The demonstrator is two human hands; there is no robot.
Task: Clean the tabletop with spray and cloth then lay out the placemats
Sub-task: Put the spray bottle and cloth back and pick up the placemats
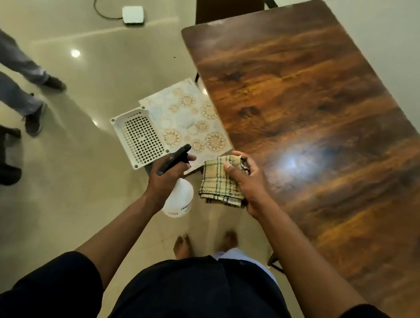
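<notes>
Head view, looking down. Left hand (pixel 165 177) curled round the neck of a spray bottle (pixel 178 201), black nozzle pointing away toward the far side, white body hanging below the fist. Right hand (pixel 246 181) just beside it, gripping a folded checked cloth (pixel 218 183), thumb on top, fingers tucked under. Both held in the air over the floor (pixel 70 196), close to the near left edge of the table (pixel 311 117), not touching it. Tabletop dark wood, glossy, with a bright glare patch right of the cloth. Beyond the hands, left of the table, patterned placemats (pixel 189 120) lying flat on what is perhaps a low stool, hidden underneath; a white perforated basket (pixel 138 138) resting beside them, overlapping their left edge. Bare feet (pixel 183 246) on pale tile below the hands. Dark chair (pixel 228 0) at the table's far end. Far left, a small white box (pixel 134 15) with a cable on the floor. At left, another person's legs (pixel 12 81) and shoes.
</notes>
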